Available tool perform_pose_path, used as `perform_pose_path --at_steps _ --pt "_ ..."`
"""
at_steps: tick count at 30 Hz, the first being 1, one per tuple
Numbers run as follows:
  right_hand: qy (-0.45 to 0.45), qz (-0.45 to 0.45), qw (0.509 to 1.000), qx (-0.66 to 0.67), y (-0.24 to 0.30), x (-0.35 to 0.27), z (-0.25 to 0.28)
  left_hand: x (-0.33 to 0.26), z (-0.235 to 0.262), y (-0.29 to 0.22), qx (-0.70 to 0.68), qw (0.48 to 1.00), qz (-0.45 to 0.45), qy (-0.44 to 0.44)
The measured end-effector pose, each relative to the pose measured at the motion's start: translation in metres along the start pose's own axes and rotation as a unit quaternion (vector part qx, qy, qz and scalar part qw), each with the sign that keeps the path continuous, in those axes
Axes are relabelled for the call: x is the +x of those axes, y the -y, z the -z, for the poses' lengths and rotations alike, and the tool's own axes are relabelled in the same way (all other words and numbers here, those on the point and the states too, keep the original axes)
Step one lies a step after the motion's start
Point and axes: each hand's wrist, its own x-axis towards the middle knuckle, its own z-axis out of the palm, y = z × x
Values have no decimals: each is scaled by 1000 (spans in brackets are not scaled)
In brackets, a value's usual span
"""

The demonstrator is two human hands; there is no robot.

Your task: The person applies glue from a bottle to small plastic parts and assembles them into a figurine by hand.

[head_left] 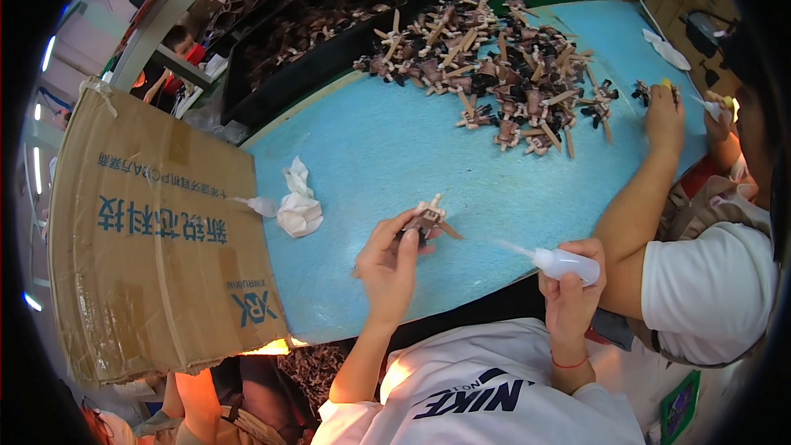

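My left hand (386,268) pinches a small doll-like figurine (428,219) in brown, black and pale pink, with a flat tan stick-like piece jutting out toward the right. In my right hand (570,301) lies a translucent white squeeze bottle (570,264), gripped around its body. Its long thin nozzle points left toward the figurine, and a gap separates the tip from it. Both hands are over the near part of the blue tabletop (362,148). Farther off, a heap of similar figurines (494,74) covers the table's far side.
Crumpled white tissue (299,204) and a second squeeze bottle (264,207) lie by the cardboard sheet (156,255) at the left edge. Dark bins (317,53) of brown parts stand behind. At right, a co-worker's hand (664,115) holds a figurine close to my right side.
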Motion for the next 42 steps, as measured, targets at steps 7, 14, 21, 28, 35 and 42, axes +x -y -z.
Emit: perform_pose_path --at_steps 7,14,21,28,35,42 --pt "5 32 999 0 9 7 -16 -26 10 -3 -318 932 171 24" --pt "18 28 997 -67 4 6 -28 -40 7 7 -358 910 208 24" --pt "47 -31 998 -38 5 5 -40 -47 15 14 -423 882 201 53" --pt "68 -43 997 -18 1 7 -44 -53 10 11 -390 901 189 5" --pt "90 -64 994 -5 3 3 -45 -61 8 13 -312 941 124 -35" --pt "50 10 988 -146 12 -11 -49 -63 5 13 -183 976 -37 -108"
